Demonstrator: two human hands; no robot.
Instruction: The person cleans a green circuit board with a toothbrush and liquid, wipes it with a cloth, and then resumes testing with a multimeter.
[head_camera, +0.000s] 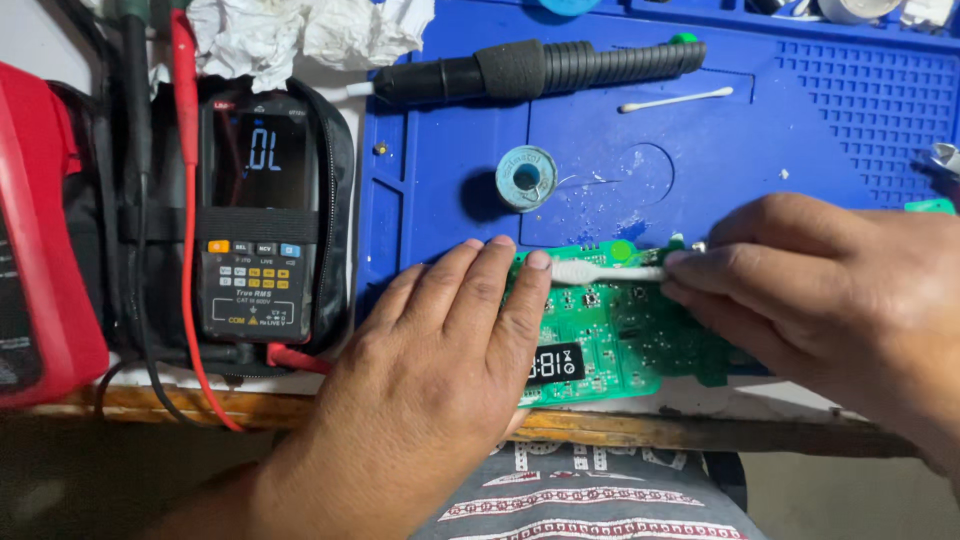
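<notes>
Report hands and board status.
Left hand flat, pinning green circuit board. Right hand holds white brush on it. Solder spool clear behind.

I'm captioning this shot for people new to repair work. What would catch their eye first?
The green circuit board at the near edge of the blue mat stands out, pinned by the left hand while the right hand holds a white brush across it. To the left, a black multimeter with a lit screen lies in its open case, a red lead running past it. A black soldering iron lies along the mat's far side.
</notes>
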